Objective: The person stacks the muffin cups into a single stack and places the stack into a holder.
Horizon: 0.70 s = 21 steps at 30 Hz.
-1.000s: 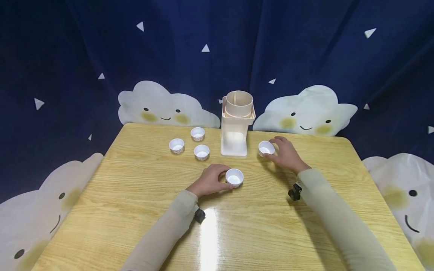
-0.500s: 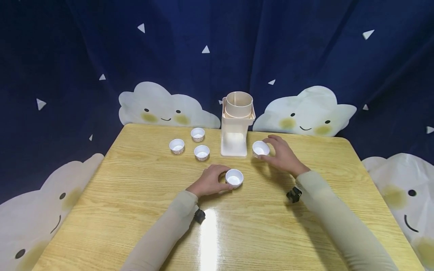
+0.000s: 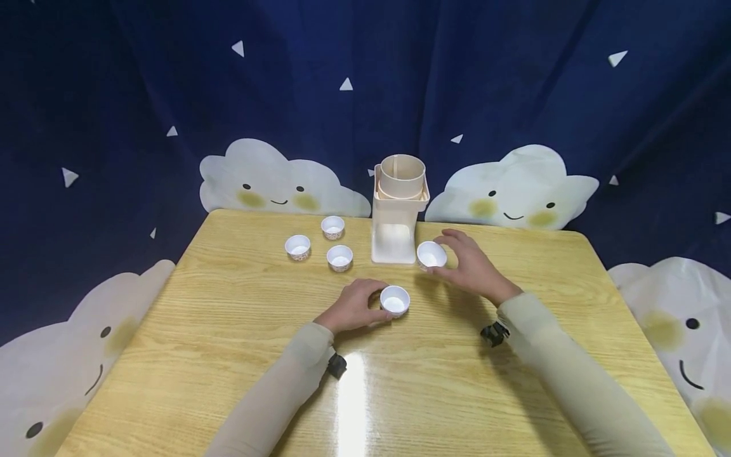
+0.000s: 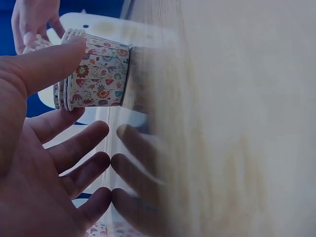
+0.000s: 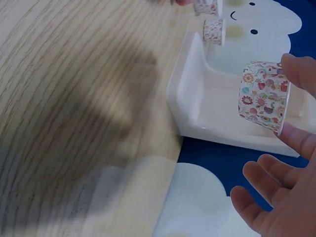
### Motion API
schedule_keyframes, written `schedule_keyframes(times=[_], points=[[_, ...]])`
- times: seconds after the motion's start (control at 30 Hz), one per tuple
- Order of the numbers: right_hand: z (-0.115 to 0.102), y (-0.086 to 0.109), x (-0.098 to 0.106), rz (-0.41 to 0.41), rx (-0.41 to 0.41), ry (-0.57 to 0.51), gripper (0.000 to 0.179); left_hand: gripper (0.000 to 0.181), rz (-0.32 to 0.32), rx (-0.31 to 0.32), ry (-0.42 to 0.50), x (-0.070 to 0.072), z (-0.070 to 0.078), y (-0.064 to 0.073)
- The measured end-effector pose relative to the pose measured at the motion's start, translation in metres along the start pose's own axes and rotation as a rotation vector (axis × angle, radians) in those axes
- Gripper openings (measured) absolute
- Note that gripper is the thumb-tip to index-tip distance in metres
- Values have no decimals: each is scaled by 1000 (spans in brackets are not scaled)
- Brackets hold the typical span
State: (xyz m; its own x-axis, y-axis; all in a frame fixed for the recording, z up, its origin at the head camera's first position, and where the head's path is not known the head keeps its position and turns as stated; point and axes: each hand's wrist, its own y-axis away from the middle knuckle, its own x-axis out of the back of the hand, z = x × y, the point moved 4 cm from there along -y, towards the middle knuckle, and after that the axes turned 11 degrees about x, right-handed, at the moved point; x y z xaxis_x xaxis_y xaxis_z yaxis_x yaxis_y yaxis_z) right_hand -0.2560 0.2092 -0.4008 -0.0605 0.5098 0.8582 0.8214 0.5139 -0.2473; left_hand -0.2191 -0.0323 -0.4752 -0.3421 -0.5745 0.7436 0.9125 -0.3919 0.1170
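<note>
My left hand (image 3: pixel 355 304) pinches a small stack of floral paper baking cups (image 4: pixel 98 74) between thumb and index finger. In the left wrist view several white rims show, nested, and the base meets the tabletop; the other fingers are spread below. My right hand (image 3: pixel 474 266) pinches a single floral paper baking cup (image 5: pixel 264 96) by its rim between thumb and index finger. This cup is raised above the table, just right of the beige stand's foot (image 3: pixel 394 244). Its white inside faces up in the head view.
The beige stand with a round open cylinder (image 3: pixel 402 176) on top is at the table's back edge. Three paper cups, a front one (image 3: pixel 339 258), a left one (image 3: pixel 297 247) and a back one (image 3: pixel 333 227), stand left of it. A dark cloud-print curtain (image 3: pixel 365 114) hangs behind.
My right hand has moved left with its cup, towards the stand and slightly nearer to me. The left hand and its stack stay in place.
</note>
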Motion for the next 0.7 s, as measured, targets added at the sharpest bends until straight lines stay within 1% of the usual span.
schedule_keyframes(times=[0.17, 0.4, 0.6, 0.7], points=[[-11, 1, 1, -4, 37, -3, 63, 57, 3, -8, -2, 0, 1, 0], [-32, 2, -6, -69, 97, -18, 65, 56, -1, -4, 2, 0, 1, -1], [-48, 7, -16, -114, 163, -47, 58, 55, -2, -12, 1, -1, 1, -1], [-53, 9, -21, -145, 180, -64, 58, 56, 2, -16, -4, -1, 1, 0]])
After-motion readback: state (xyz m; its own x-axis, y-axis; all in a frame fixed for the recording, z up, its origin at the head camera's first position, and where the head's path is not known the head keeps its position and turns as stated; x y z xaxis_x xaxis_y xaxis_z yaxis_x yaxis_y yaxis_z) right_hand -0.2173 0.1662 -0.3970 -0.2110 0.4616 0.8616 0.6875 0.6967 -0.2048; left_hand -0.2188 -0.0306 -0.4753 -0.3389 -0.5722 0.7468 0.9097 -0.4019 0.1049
